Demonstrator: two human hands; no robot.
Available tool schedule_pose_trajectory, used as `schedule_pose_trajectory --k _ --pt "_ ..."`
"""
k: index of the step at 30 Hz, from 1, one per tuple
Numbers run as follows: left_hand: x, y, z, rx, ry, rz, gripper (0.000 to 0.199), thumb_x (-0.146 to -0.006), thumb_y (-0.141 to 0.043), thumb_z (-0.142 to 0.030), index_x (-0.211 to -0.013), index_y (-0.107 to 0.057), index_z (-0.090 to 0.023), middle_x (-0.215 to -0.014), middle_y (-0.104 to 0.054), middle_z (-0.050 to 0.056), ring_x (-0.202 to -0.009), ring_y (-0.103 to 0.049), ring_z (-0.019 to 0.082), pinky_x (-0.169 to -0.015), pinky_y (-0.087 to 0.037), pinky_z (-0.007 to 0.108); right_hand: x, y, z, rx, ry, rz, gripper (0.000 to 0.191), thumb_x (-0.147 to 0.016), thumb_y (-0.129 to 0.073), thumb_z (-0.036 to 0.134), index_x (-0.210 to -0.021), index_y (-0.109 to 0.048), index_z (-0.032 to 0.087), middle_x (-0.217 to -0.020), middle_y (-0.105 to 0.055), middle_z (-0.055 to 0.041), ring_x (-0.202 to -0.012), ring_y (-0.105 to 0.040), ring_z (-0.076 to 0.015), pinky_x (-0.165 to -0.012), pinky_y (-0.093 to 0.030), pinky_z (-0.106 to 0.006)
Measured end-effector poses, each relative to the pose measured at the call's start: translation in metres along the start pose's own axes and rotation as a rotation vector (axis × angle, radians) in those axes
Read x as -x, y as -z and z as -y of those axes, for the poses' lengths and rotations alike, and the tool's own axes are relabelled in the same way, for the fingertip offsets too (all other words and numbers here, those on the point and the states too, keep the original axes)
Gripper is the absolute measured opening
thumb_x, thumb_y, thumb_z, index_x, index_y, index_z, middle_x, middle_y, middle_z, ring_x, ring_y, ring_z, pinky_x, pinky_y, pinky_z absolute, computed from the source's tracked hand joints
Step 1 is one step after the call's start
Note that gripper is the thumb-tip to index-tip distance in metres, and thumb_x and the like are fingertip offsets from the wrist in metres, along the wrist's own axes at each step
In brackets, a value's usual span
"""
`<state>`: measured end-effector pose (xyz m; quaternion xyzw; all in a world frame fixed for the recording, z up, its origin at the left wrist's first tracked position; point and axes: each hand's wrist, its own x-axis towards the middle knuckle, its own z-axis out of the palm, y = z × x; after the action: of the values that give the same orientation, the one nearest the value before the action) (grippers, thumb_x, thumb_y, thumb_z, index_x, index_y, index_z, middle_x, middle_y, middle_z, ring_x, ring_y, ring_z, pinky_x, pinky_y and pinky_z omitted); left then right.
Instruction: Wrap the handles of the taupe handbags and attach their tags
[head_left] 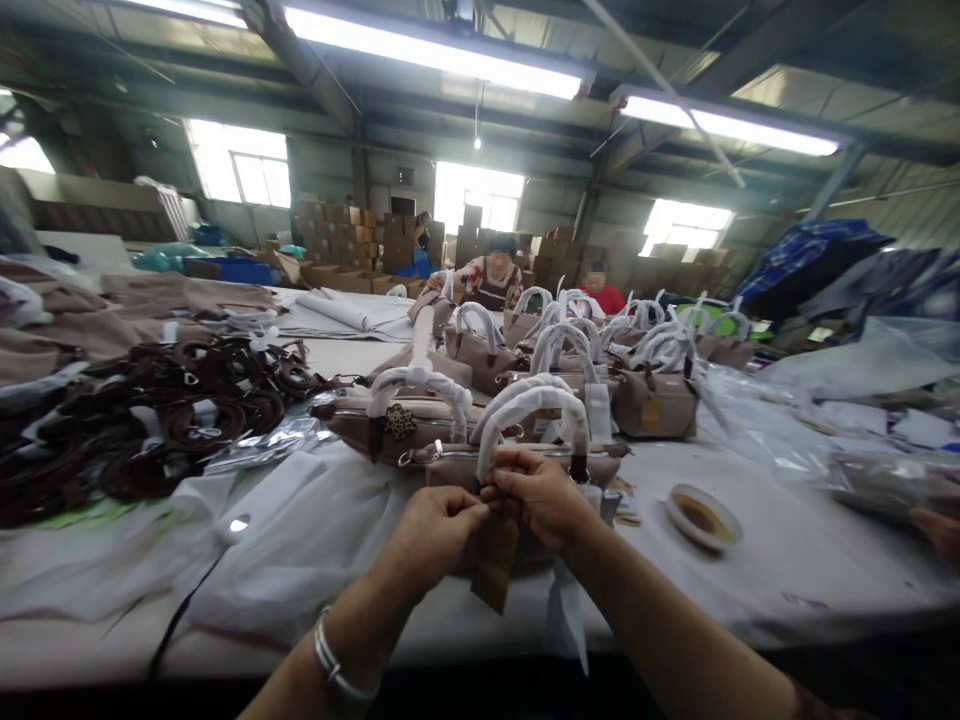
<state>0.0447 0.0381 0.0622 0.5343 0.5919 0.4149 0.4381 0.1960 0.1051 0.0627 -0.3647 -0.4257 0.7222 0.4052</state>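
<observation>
A brown handbag [457, 465] stands directly before me, its raised handle [536, 395] wrapped in white paper. Both hands meet at the foot of that handle. Fingers pinched, my left hand [435, 530] is closed at the top of a tan hang tag [496, 565]. My right hand [544, 495] pinches the same spot from the other side, its fingertips close against the handle's base. The tag dangles below the fingers over the front of the bag. Any cord between the fingertips is too small to make out. Just behind stands another bag [345, 420] with a leopard-patterned charm [399, 422].
More wrapped-handle bags [654, 400] crowd the table behind. Coiled dark straps [202, 410] are heaped at left. A round tape roll [703, 518] lies at right, near plastic sheeting [765, 410]. Across the table a person [487, 285] handles a bag; another person's hand [937, 530] shows at the right edge.
</observation>
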Motion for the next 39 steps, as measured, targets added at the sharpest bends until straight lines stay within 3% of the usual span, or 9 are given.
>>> schedule_pose_trajectory --k 8,13,18,21,27,32,36,39 --pt "-0.002 -0.015 0.022 0.211 0.098 0.049 0.024 -0.071 -0.068 -0.037 -0.066 -0.066 -0.013 -0.055 -0.056 -0.001 -0.05 -0.045 0.01 -0.048 -0.032 0.022 0.002 -0.001 -0.013 -0.204 0.026 -0.071 0.038 -0.061 -0.085 0.019 -0.09 -0.06 0.017 -0.077 -0.07 -0.0014 -0.068 -0.07 -0.0152 -0.062 -0.058 -0.025" --pt "0.0 -0.017 0.021 0.524 0.238 0.082 0.035 -0.059 -0.08 -0.042 -0.069 -0.064 -0.013 -0.066 -0.066 0.004 -0.062 -0.061 0.016 -0.061 -0.049 0.029 0.014 0.007 -0.025 -0.174 0.119 -0.098 0.043 -0.067 -0.081 0.031 -0.103 -0.061 0.02 -0.091 -0.072 -0.004 -0.083 -0.071 -0.0179 -0.073 -0.057 -0.028" --pt "0.001 -0.014 0.025 0.719 0.328 0.14 0.047 -0.046 -0.09 -0.043 -0.07 -0.064 -0.012 -0.07 -0.068 0.005 -0.068 -0.065 0.018 -0.069 -0.054 0.033 0.037 0.019 -0.037 0.266 0.214 -0.1 0.028 -0.078 -0.071 0.037 -0.099 -0.07 0.019 -0.093 -0.073 -0.0051 -0.085 -0.068 -0.02 -0.079 -0.054 -0.032" --pt "0.0 -0.016 0.027 0.731 0.325 0.156 0.048 -0.047 -0.091 -0.044 -0.072 -0.066 -0.011 -0.069 -0.069 0.005 -0.065 -0.065 0.016 -0.067 -0.054 0.03 0.044 0.018 -0.036 0.549 0.391 -0.038 0.015 -0.083 -0.066 0.028 -0.092 -0.074 0.02 -0.089 -0.071 -0.0044 -0.088 -0.065 -0.0202 -0.081 -0.051 -0.031" --pt "0.0 -0.022 0.023 0.715 0.314 0.145 0.047 -0.047 -0.09 -0.044 -0.07 -0.066 -0.011 -0.066 -0.068 0.004 -0.063 -0.064 0.016 -0.065 -0.054 0.03 0.038 0.017 -0.037 0.81 0.628 -0.075 0.016 -0.089 -0.057 0.018 -0.085 -0.072 0.02 -0.08 -0.066 -0.0034 -0.076 -0.061 -0.0172 -0.07 -0.048 -0.028" --pt "-0.002 -0.019 0.025 0.535 0.242 0.014 0.032 -0.061 -0.079 -0.041 -0.069 -0.066 -0.012 -0.066 -0.066 0.003 -0.063 -0.062 0.016 -0.062 -0.051 0.029 0.035 0.025 -0.032 0.963 0.78 -0.136 0.016 -0.091 -0.05 0.017 -0.084 -0.064 0.019 -0.079 -0.061 -0.0035 -0.075 -0.058 -0.0176 -0.07 -0.046 -0.03" --pt "-0.003 -0.013 0.019 0.021 0.021 -0.126 0.022 -0.078 -0.062 -0.033 -0.072 -0.072 -0.015 -0.069 -0.069 0.004 -0.067 -0.062 0.018 -0.063 -0.046 0.029 0.035 0.023 -0.026 0.892 0.829 -0.146 0.012 -0.092 -0.051 0.018 -0.086 -0.061 0.019 -0.087 -0.063 -0.005 -0.08 -0.059 -0.0181 -0.074 -0.047 -0.031" --pt "-0.001 -0.013 0.014 -0.236 -0.099 -0.194 0.022 -0.084 -0.056 -0.028 -0.074 -0.073 -0.018 -0.073 -0.072 0.003 -0.071 -0.064 0.019 -0.067 -0.044 0.029 0.033 0.015 -0.03 0.686 0.721 -0.105 0.012 -0.093 -0.051 0.023 -0.092 -0.062 0.019 -0.081 -0.062 -0.003 -0.066 -0.057 -0.0143 -0.065 -0.048 -0.028"
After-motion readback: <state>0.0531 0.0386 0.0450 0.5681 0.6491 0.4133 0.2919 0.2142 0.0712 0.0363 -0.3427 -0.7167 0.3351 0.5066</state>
